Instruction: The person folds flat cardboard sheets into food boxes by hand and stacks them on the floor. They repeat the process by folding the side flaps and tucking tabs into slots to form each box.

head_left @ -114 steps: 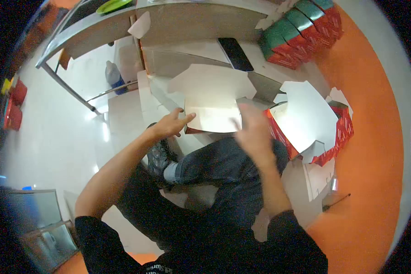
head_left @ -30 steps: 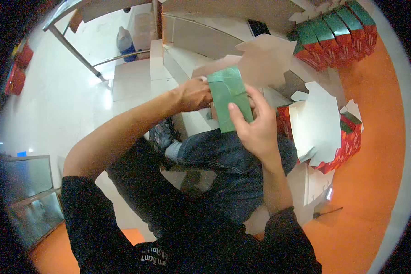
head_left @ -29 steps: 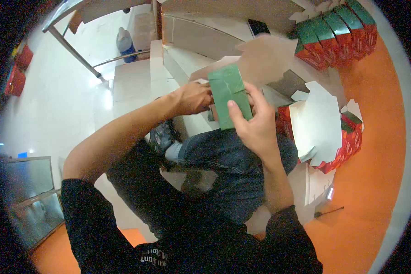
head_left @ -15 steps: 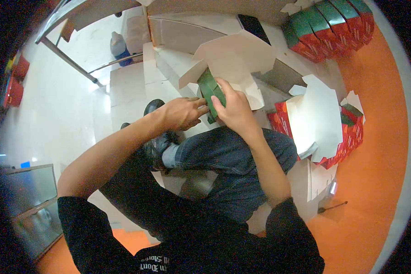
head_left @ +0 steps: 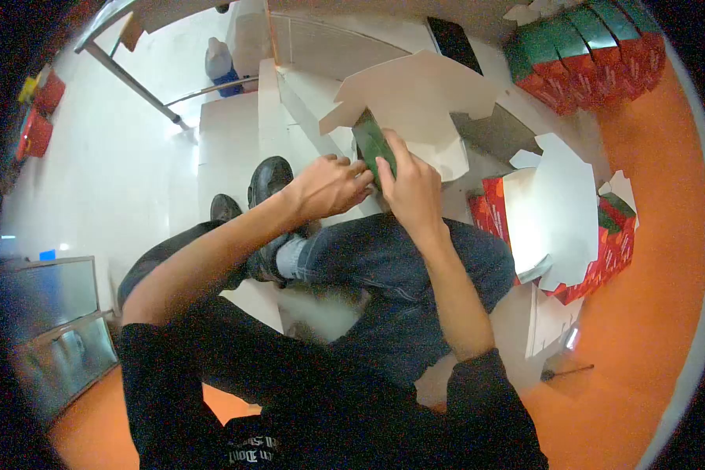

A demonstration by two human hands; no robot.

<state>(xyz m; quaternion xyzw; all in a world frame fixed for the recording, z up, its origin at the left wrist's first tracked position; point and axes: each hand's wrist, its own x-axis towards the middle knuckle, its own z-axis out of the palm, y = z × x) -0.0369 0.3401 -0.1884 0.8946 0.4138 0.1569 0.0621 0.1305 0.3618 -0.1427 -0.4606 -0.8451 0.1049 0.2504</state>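
A partly folded cardboard box (head_left: 415,94) stands in front of my bent knee, its white inside and wide flaps spread upward. My right hand (head_left: 415,192) grips the box's green end panel (head_left: 374,145), thumb on the near face and fingers over the top edge. My left hand (head_left: 333,186) is curled closed against the lower left edge of that panel; its fingertips are partly hidden. To the right sits a second box (head_left: 552,215), red-patterned outside, with its white flaps standing open.
Several green-and-red boxes (head_left: 587,55) stand in a row at the upper right. A dark phone (head_left: 453,43) lies on the pale surface behind the box. A metal-framed rack (head_left: 137,82) rises at the upper left. Orange floor (head_left: 642,313) runs along the right.
My left hand's fingers, stretched against the green panel before, are now curled in at its edge. The right hand keeps its hold. The whole view has shifted slightly.
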